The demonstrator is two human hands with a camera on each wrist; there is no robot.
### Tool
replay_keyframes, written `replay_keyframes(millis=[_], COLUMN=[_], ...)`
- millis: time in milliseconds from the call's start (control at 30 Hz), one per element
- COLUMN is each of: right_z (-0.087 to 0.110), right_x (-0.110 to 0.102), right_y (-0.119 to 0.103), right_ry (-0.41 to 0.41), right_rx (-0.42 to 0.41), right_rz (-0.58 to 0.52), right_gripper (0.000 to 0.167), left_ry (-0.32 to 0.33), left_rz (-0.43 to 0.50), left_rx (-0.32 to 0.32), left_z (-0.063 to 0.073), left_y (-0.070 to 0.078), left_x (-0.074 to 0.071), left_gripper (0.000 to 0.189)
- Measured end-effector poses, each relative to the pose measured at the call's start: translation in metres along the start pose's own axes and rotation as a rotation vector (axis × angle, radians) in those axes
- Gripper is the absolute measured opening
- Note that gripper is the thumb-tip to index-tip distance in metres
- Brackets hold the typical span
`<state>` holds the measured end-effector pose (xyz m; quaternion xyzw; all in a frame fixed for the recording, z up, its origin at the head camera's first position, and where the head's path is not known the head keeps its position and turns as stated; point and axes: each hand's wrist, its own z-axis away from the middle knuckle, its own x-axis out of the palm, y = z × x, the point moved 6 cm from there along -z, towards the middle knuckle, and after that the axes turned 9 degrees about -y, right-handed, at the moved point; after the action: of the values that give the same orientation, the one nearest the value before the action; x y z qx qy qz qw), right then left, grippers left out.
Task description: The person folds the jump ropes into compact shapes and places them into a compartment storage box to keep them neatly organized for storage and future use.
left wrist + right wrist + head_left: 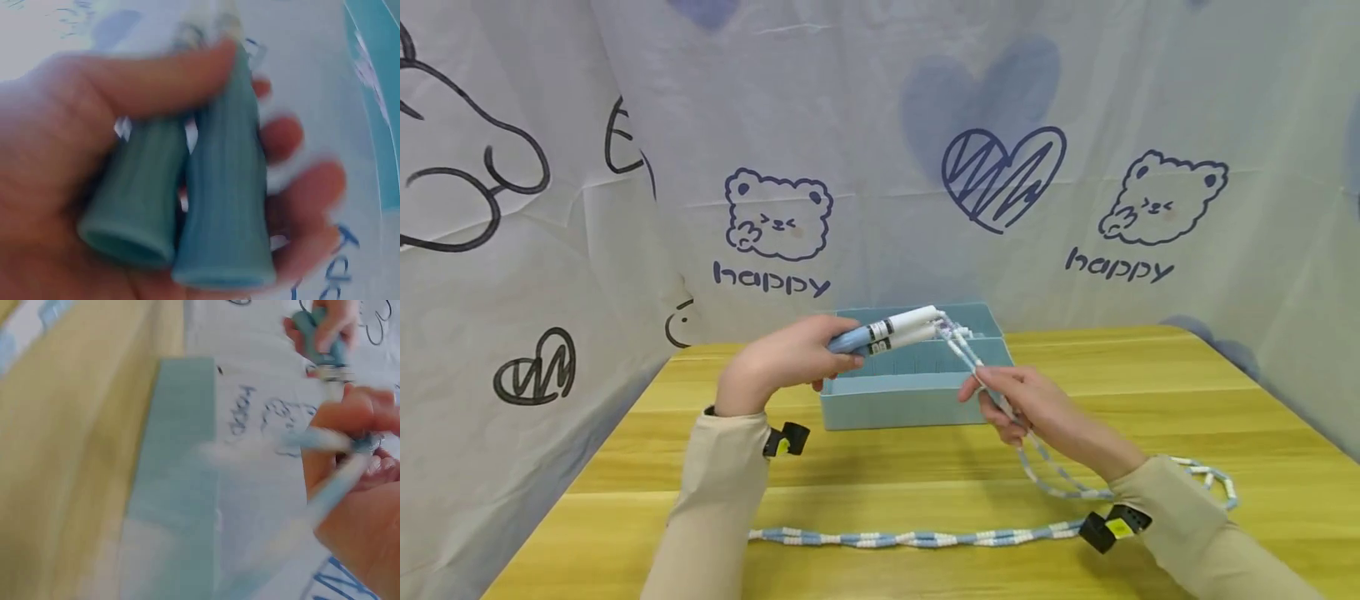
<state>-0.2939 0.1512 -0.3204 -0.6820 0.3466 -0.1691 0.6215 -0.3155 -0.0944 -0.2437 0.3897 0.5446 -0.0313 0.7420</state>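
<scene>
My left hand (793, 358) grips both handles (228, 187) of a beaded jump rope side by side, blue flared grips toward the palm and white ends pointing right. From the white ends, blue and white beaded strands run down to my right hand (1026, 408), which pinches them between thumb and fingers. Below that hand the rope (1052, 483) loops down to the table, and a doubled length of it lies along the front. Just behind both hands stands a light blue bin (898, 408), its inside partly hidden by the handles.
The bin has a divider and some small whitish items (966, 332) at its back right. It stands on a yellow wood-grain table (700, 467). A white cloth (880, 167) with printed bears and hearts hangs behind and at the sides.
</scene>
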Motion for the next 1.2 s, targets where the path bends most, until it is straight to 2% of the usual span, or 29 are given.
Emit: replay_keyframes(millis=[133,233,367,467,533,633,700,800,867,900,967,1033,1067,1133,1200], right_z=[0.017,0.032,0.055,0.067,0.069,0.067,0.064,0.06,0.056,0.054,0.048,0.038,0.032,0.02,0.009], right_x=[-0.028,-0.053,-0.082,-0.099,-0.106,-0.11,-0.109,-0.106,-0.103,-0.1,-0.094,-0.085,-0.079,-0.064,-0.047], right_y=[-0.012,-0.025,-0.039,-0.04,-0.036,-0.028,-0.025,-0.022,-0.021,-0.02,-0.018,-0.015,-0.015,-0.016,-0.018], right_ry=[0.171,0.263,0.362,0.426,0.448,0.476,0.502,0.595,0.651,0.667,0.655,0.573,0.52,0.422,0.321], right_rx=[0.09,0.105,0.095,0.117,0.155,0.229,0.264,0.287,0.3,0.298,0.307,0.268,0.242,0.194,0.144], right_rz=[0.191,0.29,0.384,0.459,0.522,0.681,0.798,0.975,1.031,1.04,0.966,0.756,0.624,0.335,0.082], right_gripper=[0.032,0.028,0.026,0.03,0.036,0.043,0.044,0.048,0.052,0.053,0.053,0.05,0.048,0.042,0.034], left_ry=[0.107,0.156,0.233,0.268,0.254,0.191,0.147,0.106,0.116,0.127,0.132,0.087,0.035,-0.111,-0.278], left_rz=[-0.118,-0.151,-0.101,0.007,0.173,0.558,0.869,1.353,1.617,1.71,1.817,1.796,1.736,1.568,1.331], left_rx=[-0.044,-0.032,-0.032,-0.031,-0.032,0.0,0.066,0.185,0.255,0.286,0.343,0.395,0.415,0.44,0.446], left_z=[-0.009,-0.011,-0.008,-0.008,-0.012,-0.021,-0.03,-0.039,-0.042,-0.042,-0.042,-0.044,-0.046,-0.051,-0.056], left_y=[-0.02,-0.039,-0.058,-0.067,-0.071,-0.071,-0.066,-0.052,-0.039,-0.032,-0.015,0.002,0.01,0.022,0.029], left_x=[-0.009,-0.017,-0.028,-0.033,-0.031,-0.02,-0.013,-0.005,-0.002,-0.001,0.003,0.01,0.016,0.031,0.05], left_gripper=[0.006,0.003,0.006,0.013,0.019,0.031,0.036,0.035,0.033,0.033,0.032,0.035,0.036,0.038,0.038])
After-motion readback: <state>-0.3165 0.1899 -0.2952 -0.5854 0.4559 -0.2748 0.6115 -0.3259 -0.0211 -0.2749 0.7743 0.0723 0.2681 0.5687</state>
